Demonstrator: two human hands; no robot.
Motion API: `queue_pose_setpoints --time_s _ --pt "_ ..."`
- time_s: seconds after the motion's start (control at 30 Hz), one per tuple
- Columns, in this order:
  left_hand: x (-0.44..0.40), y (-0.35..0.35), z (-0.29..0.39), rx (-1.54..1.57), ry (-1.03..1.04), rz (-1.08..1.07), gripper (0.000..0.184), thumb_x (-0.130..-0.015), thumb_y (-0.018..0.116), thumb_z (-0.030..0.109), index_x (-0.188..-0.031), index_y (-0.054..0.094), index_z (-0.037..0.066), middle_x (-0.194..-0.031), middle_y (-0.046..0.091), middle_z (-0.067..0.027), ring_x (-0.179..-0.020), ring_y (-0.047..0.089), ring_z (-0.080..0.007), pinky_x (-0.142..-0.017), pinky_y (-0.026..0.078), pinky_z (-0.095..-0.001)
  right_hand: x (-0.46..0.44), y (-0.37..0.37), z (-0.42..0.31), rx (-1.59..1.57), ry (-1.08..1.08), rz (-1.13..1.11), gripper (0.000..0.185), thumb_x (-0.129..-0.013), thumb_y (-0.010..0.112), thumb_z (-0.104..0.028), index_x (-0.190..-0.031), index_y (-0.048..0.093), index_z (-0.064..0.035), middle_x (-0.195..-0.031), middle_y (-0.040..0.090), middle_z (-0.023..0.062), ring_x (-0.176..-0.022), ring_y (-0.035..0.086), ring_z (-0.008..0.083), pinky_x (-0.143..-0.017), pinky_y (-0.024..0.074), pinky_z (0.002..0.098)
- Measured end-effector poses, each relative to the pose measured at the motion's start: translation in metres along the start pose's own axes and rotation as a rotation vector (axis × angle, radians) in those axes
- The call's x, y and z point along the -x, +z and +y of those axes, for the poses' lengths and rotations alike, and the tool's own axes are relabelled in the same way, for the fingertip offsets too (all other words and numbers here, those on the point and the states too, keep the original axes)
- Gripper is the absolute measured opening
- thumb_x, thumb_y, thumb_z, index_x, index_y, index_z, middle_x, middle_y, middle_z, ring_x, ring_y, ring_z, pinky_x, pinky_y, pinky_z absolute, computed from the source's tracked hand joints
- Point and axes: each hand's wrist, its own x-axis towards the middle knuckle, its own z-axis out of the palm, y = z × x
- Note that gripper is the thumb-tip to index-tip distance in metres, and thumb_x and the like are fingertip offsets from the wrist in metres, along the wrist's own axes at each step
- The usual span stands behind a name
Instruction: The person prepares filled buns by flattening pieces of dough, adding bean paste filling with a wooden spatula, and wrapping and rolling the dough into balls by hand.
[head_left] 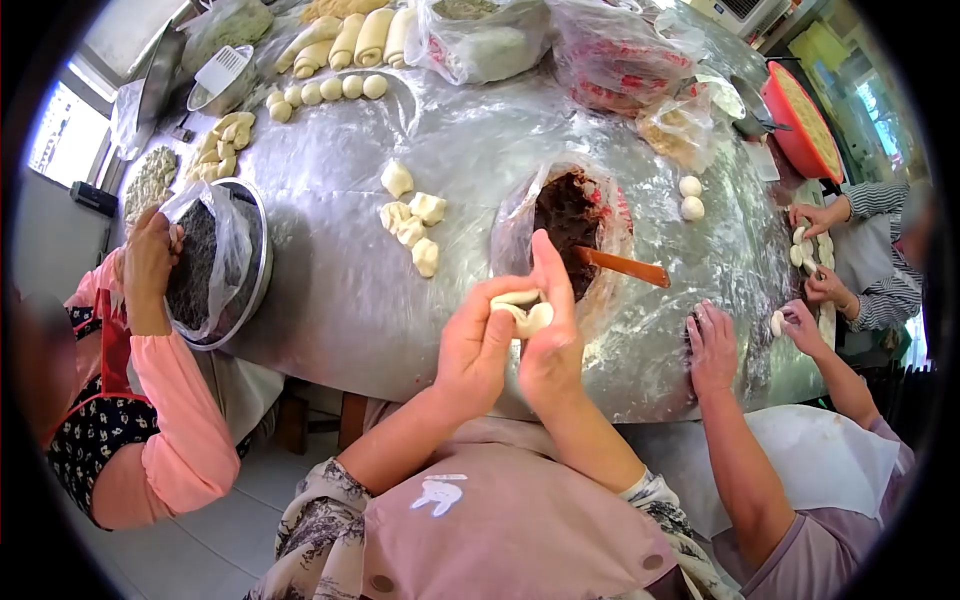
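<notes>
Between my two hands, above the table's near edge, is a cupped piece of pale dough (526,316). My left hand (472,345) curls its fingers and thumb around the dough from the left. From the right, my right hand (553,335) presses against it, with its fingers pointing up. Whether anything lies inside the dough I cannot tell. Just beyond my hands sits a plastic bag of dark red-brown filling (566,212), and an orange-brown spatula (628,267) sticks out of it. Several dough pieces (410,230) lie on the metal table left of the bag.
A co-worker at left holds a plastic-lined bowl of dark grey filling (212,262). Dough rolls (374,38) and dough balls (331,90) line the back left. Two white balls (691,197) lie at right, near other workers' hands. A red basin (800,122) stands back right.
</notes>
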Motion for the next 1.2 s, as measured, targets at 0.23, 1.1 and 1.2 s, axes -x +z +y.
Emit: queue_pose_setpoints --time_s 0.23,1.1,1.2 --pt "-0.01 -0.001 0.015 -0.659 0.364 0.126 0.049 -0.1 0.034 0.039 -0.108 0.064 0.001 -0.111 0.057 -0.0136 -0.116 0.044 -0.0309 -0.099 0.032 -0.0416 0.005 0.007 -0.006 0.011 0.267 -0.07 0.096 -0.076 0.056 -0.068 -0.13 0.036 0.0081 -0.128 0.045 0.0179 -0.12 0.044 0.0224 -0.1 0.0358 0.0328" --pt "0.016 0.01 0.045 -0.75 -0.088 -0.38 0.091 -0.059 0.053 -0.005 -0.137 0.008 -0.015 -0.144 0.011 -0.0356 -0.134 0.019 -0.0474 -0.11 0.021 -0.0488 -0.021 -0.01 0.011 0.432 0.127 -0.073 0.077 -0.09 0.054 -0.039 -0.141 0.02 0.0065 -0.147 0.011 0.0333 -0.139 0.012 0.0454 -0.111 0.0175 0.046" --pt "0.012 -0.002 0.035 -0.852 0.003 -0.336 0.076 -0.064 0.06 0.001 -0.132 0.029 -0.006 -0.134 0.032 -0.0286 -0.124 0.034 -0.0434 -0.101 0.034 -0.0418 -0.002 0.001 -0.005 0.397 0.009 -0.213 0.074 -0.096 0.042 -0.044 -0.142 0.017 0.0083 -0.149 0.011 0.0298 -0.141 0.011 0.0399 -0.113 0.0107 0.0435"
